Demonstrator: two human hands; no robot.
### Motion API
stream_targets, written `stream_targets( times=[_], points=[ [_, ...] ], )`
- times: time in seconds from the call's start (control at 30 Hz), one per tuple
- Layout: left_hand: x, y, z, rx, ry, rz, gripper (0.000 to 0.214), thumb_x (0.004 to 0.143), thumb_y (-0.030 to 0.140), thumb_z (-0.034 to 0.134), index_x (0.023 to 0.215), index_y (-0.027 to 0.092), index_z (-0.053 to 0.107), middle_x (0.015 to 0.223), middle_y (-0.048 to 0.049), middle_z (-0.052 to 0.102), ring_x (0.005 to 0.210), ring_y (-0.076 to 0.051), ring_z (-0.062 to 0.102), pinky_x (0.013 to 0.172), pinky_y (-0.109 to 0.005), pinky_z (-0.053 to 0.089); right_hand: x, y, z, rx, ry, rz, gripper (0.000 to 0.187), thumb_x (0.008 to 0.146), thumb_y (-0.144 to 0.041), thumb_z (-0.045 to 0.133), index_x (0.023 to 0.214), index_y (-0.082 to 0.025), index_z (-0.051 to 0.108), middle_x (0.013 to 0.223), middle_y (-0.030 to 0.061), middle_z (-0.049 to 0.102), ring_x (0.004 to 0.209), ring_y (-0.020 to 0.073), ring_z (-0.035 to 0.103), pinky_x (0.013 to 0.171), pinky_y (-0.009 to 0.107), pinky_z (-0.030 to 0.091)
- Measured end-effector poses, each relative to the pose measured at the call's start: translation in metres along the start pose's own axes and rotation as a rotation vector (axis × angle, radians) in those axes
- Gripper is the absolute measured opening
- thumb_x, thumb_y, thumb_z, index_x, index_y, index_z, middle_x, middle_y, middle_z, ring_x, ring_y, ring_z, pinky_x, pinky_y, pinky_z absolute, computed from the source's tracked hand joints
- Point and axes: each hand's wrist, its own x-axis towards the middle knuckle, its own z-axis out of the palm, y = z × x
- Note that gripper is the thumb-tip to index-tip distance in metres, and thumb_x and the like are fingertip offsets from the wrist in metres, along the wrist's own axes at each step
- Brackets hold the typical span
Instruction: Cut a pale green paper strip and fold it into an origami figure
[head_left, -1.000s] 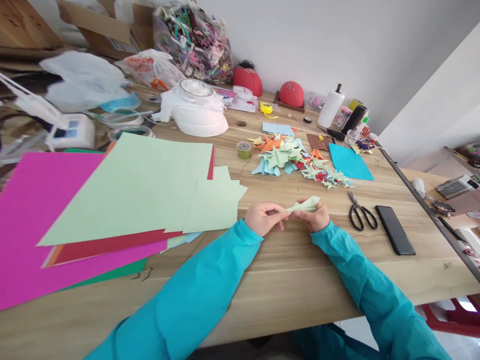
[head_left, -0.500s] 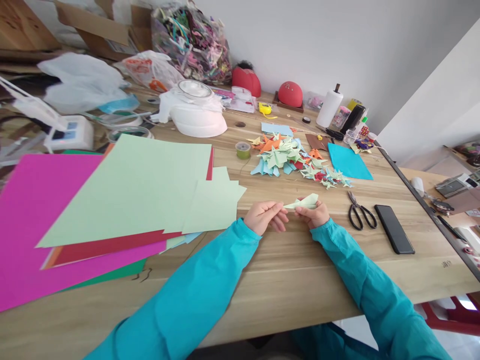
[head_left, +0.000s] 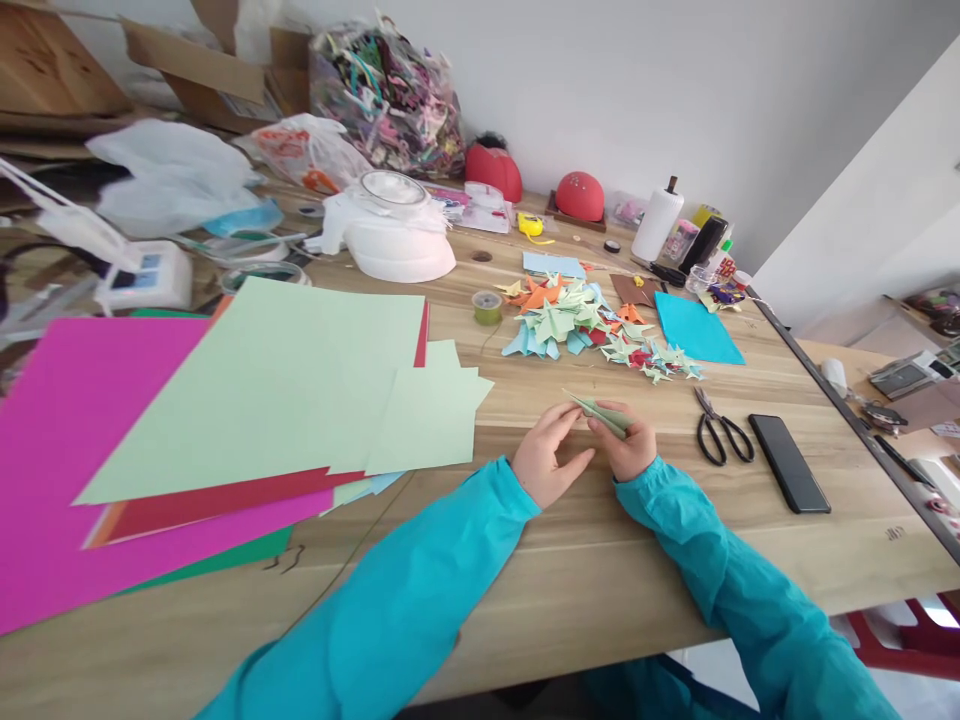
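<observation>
A small folded piece of pale green paper (head_left: 602,412) is held over the wooden table (head_left: 570,570) in front of me. My right hand (head_left: 631,448) is closed around its right end. My left hand (head_left: 547,458) pinches its left tip with thumb and fingers. Both arms wear teal sleeves. Just beyond the hands lies a heap of folded paper figures (head_left: 581,325) in green, blue, orange and red.
Large coloured sheets (head_left: 247,400) in pale green, pink and red cover the left of the table. Black scissors (head_left: 716,432) and a black phone (head_left: 789,462) lie to the right. A blue sheet (head_left: 697,328), a thread spool (head_left: 487,306), a white appliance (head_left: 390,225) and bags crowd the back.
The folded paper has turned from pointing up to the right to pointing up to the left, and sits lower in my hands. My left hand has shifted its fingers to the tip.
</observation>
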Motion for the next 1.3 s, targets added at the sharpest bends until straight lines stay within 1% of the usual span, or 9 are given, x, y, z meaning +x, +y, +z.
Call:
stream_targets(
  times=[0.17, 0.3, 0.47, 0.63, 0.7, 0.8, 0.93, 1.07, 1.3],
  points=[
    [0.002, 0.004, -0.004, -0.040, 0.041, -0.054, 0.060, 0.066, 0.036, 0.066, 0.119, 0.015, 0.046, 0.119, -0.0151, 0.049, 0.105, -0.026, 0.051, 0.084, -0.038, 0.049, -0.008, -0.006, 0.003, -0.134, -0.261, -0.284, 0.045, 0.075, -0.023, 0.052, 0.121, -0.022, 0.048, 0.123, 0.0099, 0.048, 0.114, 0.0241, 0.045, 0.091, 0.039, 0.044],
    [0.004, 0.008, -0.008, -0.075, 0.104, -0.100, 0.049, 0.068, 0.037, 0.064, 0.109, 0.015, 0.053, 0.111, -0.0121, 0.055, 0.102, -0.023, 0.053, 0.085, -0.033, 0.047, -0.015, -0.009, 0.009, -0.268, -0.313, -0.424, 0.060, 0.073, -0.017, 0.050, 0.131, -0.021, 0.035, 0.132, 0.0131, 0.035, 0.121, 0.0266, 0.038, 0.096, 0.043, 0.039],
    [0.009, -0.003, -0.015, -0.185, 0.189, -0.363, 0.029, 0.075, 0.037, 0.055, 0.093, 0.016, 0.060, 0.092, -0.0069, 0.065, 0.083, -0.019, 0.061, 0.075, -0.029, 0.049, -0.016, -0.011, 0.005, -0.268, -0.348, -0.423, 0.044, 0.077, -0.015, 0.049, 0.121, -0.021, 0.048, 0.126, 0.0127, 0.041, 0.116, 0.0252, 0.043, 0.092, 0.040, 0.042],
    [0.017, -0.012, -0.026, -0.184, 0.021, -0.302, 0.021, 0.072, 0.032, 0.056, 0.079, 0.014, 0.066, 0.078, -0.0067, 0.067, 0.077, -0.020, 0.062, 0.073, -0.030, 0.048, -0.005, 0.002, -0.001, -0.064, -0.115, -0.180, 0.024, 0.077, -0.025, 0.058, 0.100, -0.022, 0.057, 0.107, 0.0084, 0.053, 0.094, 0.0188, 0.056, 0.075, 0.031, 0.050],
    [0.017, -0.009, -0.027, -0.112, -0.034, -0.205, 0.017, 0.071, 0.027, 0.057, 0.074, 0.015, 0.068, 0.082, -0.0079, 0.066, 0.078, -0.019, 0.061, 0.073, -0.029, 0.048, -0.001, 0.010, 0.000, 0.041, -0.108, -0.042, 0.034, 0.070, -0.030, 0.066, 0.101, -0.021, 0.055, 0.095, 0.0059, 0.058, 0.079, 0.0155, 0.059, 0.064, 0.028, 0.051],
    [0.017, -0.004, -0.028, -0.049, -0.083, -0.151, 0.014, 0.068, 0.023, 0.059, 0.074, 0.016, 0.070, 0.082, -0.0078, 0.068, 0.078, -0.019, 0.062, 0.073, -0.029, 0.048, 0.002, 0.017, 0.002, 0.121, -0.175, 0.079, 0.027, 0.062, -0.034, 0.072, 0.080, -0.017, 0.061, 0.070, 0.0022, 0.062, 0.061, 0.0126, 0.058, 0.055, 0.025, 0.049],
    [0.017, -0.004, -0.032, -0.053, -0.012, -0.292, 0.027, 0.062, 0.029, 0.066, 0.084, 0.015, 0.070, 0.084, -0.0068, 0.070, 0.079, -0.021, 0.063, 0.075, -0.030, 0.049, 0.005, 0.013, 0.001, 0.186, -0.160, 0.196, 0.024, 0.058, -0.035, 0.074, 0.067, -0.015, 0.063, 0.054, 0.0003, 0.062, 0.050, 0.0112, 0.057, 0.051, 0.023, 0.048],
    [0.020, -0.007, -0.035, -0.270, 0.001, -0.407, 0.047, 0.054, 0.037, 0.073, 0.093, 0.012, 0.067, 0.077, -0.0061, 0.070, 0.069, -0.019, 0.063, 0.063, -0.028, 0.050, 0.007, 0.006, 0.000, 0.298, -0.117, 0.272, 0.027, 0.056, -0.038, 0.075, 0.065, -0.016, 0.062, 0.050, -0.0011, 0.062, 0.047, 0.0107, 0.057, 0.051, 0.024, 0.049],
    [0.014, 0.000, -0.024, -0.299, -0.012, -0.475, 0.026, 0.057, 0.033, 0.071, 0.070, 0.011, 0.067, 0.064, -0.0054, 0.069, 0.062, -0.018, 0.063, 0.059, -0.027, 0.049, 0.004, 0.005, 0.005, 0.343, -0.123, 0.276, 0.026, 0.054, -0.035, 0.076, 0.062, -0.015, 0.062, 0.050, -0.0013, 0.063, 0.047, 0.0105, 0.058, 0.050, 0.023, 0.050]
  ],
)
